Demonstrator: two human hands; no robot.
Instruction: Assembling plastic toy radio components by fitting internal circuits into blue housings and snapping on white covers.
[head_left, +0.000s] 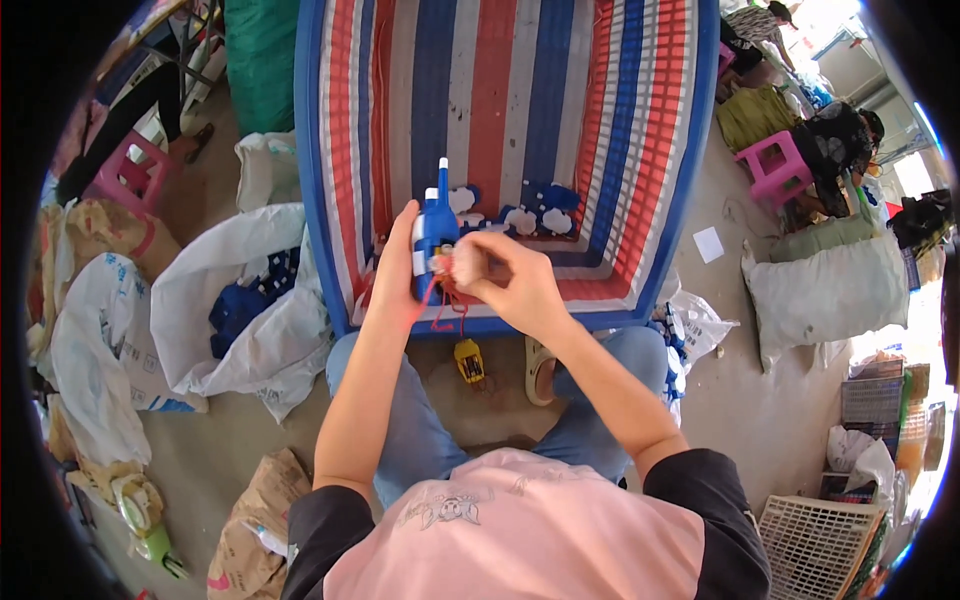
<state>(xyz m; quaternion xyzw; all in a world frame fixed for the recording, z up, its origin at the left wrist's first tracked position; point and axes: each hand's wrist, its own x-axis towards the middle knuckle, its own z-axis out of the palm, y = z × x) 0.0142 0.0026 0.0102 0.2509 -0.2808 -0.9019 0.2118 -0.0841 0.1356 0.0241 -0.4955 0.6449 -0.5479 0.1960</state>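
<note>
My left hand (399, 262) is closed around a blue-and-white plastic piece (436, 222) with a long, white-tipped stem pointing away from me. Red wires (440, 308) hang from its near end. Close against that end is my right hand (515, 280), thumb and fingers pinched together; the fingertips are smeared by motion, and what they grip cannot be made out. Below, between my knees, is a small yellow box-shaped piece (469, 361) with a dark recess. Whether the wires reach it, I cannot tell.
A blue-rimmed bin (500, 324) lined with striped cloth holds several blue-and-white pieces (540, 210) ahead. At left stands an open white sack (180, 300) of blue parts. Pink stools (775, 165), other people and a stuffed sack (825, 290) are at right; a crate (815, 545) lies nearer.
</note>
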